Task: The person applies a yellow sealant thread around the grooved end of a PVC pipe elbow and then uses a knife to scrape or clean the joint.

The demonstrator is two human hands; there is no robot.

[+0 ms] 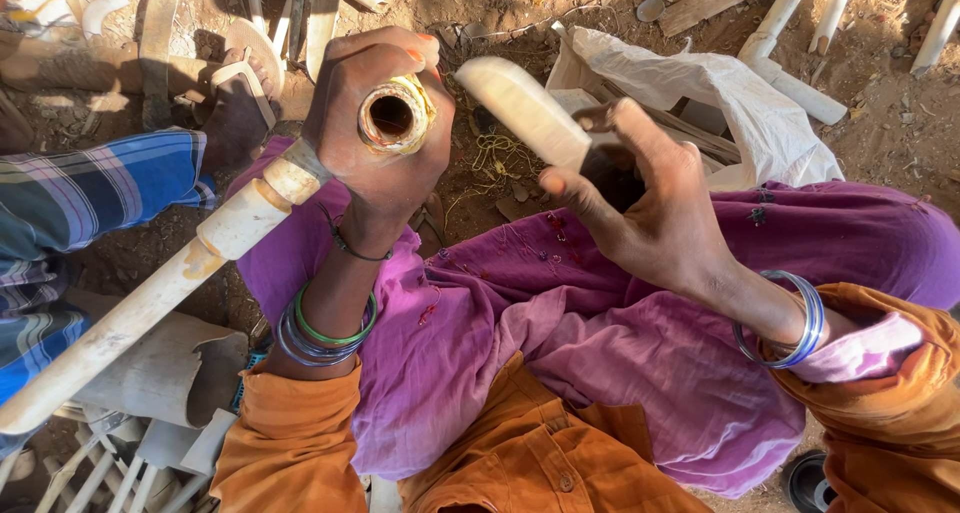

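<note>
Orange sleeves (300, 453) and purple cloth (600, 353) over the lap sat nearest the camera. Above the lap, the left hand (375, 133) was wrapped tight around a short pipe fitting (395, 116), open end facing up, on the end of a long white pipe (150, 303) that ran down-left. The right hand (640, 213) gripped a pale flat blade (525, 108), tip just right of the fitting's mouth.

Risks, as I judged them:
- blade close to left-hand fingers (420, 48); a slip would cut
- pipe unsupported, could twist in the grip

Around the fitting: another person's plaid sleeve (70, 203) to the left, white bag (740, 103) to the right, loose pipes (800, 23) on the dirt ground (900, 123) beyond, scrap pipe pieces (150, 373) lower left.
</note>
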